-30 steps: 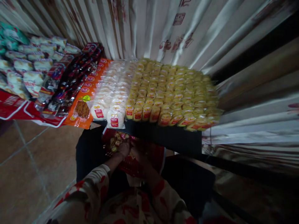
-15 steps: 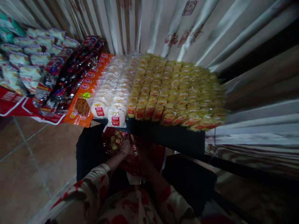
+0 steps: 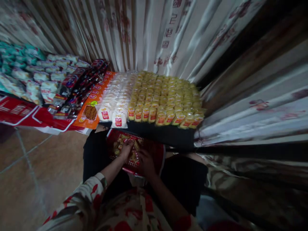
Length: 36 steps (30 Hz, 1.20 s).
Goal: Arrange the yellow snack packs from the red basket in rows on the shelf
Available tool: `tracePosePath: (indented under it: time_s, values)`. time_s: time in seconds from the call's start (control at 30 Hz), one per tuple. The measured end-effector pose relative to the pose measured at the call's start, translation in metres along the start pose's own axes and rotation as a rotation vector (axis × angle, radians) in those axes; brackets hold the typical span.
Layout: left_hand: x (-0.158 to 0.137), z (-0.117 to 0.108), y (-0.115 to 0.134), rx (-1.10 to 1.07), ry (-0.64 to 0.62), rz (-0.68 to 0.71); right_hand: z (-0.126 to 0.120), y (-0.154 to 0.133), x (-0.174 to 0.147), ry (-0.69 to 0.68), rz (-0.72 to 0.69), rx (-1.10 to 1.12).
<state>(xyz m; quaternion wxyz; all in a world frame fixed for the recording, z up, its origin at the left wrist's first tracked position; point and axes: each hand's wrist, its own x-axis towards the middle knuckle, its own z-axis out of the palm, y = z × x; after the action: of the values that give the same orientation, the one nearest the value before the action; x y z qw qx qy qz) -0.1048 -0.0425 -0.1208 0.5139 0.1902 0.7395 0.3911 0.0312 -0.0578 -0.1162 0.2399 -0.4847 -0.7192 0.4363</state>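
A red plastic basket (image 3: 157, 155) rests on my lap, with small yellowish wrapped snack packets (image 3: 117, 144) inside. My left hand (image 3: 126, 150) reaches into it, its fingers closed over what looks like a packet; the dim light hides the details. Just right of it, my right hand (image 3: 146, 162) is lower in the basket, fingers parted and bent toward the packets. Above the basket, yellow snack packets (image 3: 166, 96) stand in tight rows along a dark ledge (image 3: 166, 135). White round rice crackers (image 3: 119, 118) in clear wrap line up to their left.
An orange bag of stick snacks (image 3: 90, 112) lies left of the crackers. Beyond it are dark shiny packets (image 3: 79, 86), white packets (image 3: 49, 91) and green packets (image 3: 21, 54). Red baskets (image 3: 18, 110) sit underneath. A patterned curtain (image 3: 149, 35) hangs behind; tiled floor (image 3: 55, 160) shows at left.
The camera view has shifted, so more green packets show at left. My hands have moved apart, the right one lower and nearer to me. The ledge rows look unchanged.
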Motion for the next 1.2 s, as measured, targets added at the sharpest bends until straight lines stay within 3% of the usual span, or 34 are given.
tracePosePath:
  time_s: [0.13, 0.23, 0.4, 0.5, 0.57, 0.67, 0.83, 0.93, 1.1, 1.2]
  values:
    - [-0.019, -0.003, 0.016, -0.154, 0.001, -0.011, -0.007, -0.012, -0.016, 0.059, -0.22, -0.086]
    - [-0.031, -0.006, 0.028, -0.238, 0.016, -0.005, -0.011, -0.018, -0.027, 0.129, -0.239, -0.073]
    - [-0.059, -0.012, 0.043, -0.46, -0.05, -0.046, -0.019, -0.025, -0.038, 0.35, 0.046, 0.136]
    - [-0.076, -0.013, 0.046, -0.486, -0.138, -0.043, -0.028, -0.033, -0.039, 0.352, 0.286, 0.433]
    - [-0.087, -0.012, 0.047, -0.454, -0.196, -0.016, -0.035, -0.04, -0.039, 0.308, 0.401, 0.643]
    - [-0.1, -0.011, 0.049, -0.353, -0.261, 0.046, -0.044, -0.051, -0.039, 0.298, 0.433, 0.79]
    - [-0.109, -0.01, 0.052, -0.14, -0.323, 0.151, -0.057, -0.057, -0.034, 0.346, 0.381, 0.613]
    - [-0.106, -0.009, 0.051, -0.006, -0.312, 0.287, -0.065, -0.057, -0.028, 0.355, 0.325, 0.497]
    - [-0.097, -0.004, 0.055, 0.295, -0.24, 0.529, -0.071, -0.063, -0.015, 0.316, 0.204, 0.594]
    - [-0.094, 0.001, 0.066, 0.406, -0.215, 0.594, -0.075, -0.065, -0.008, 0.299, 0.166, 0.591]
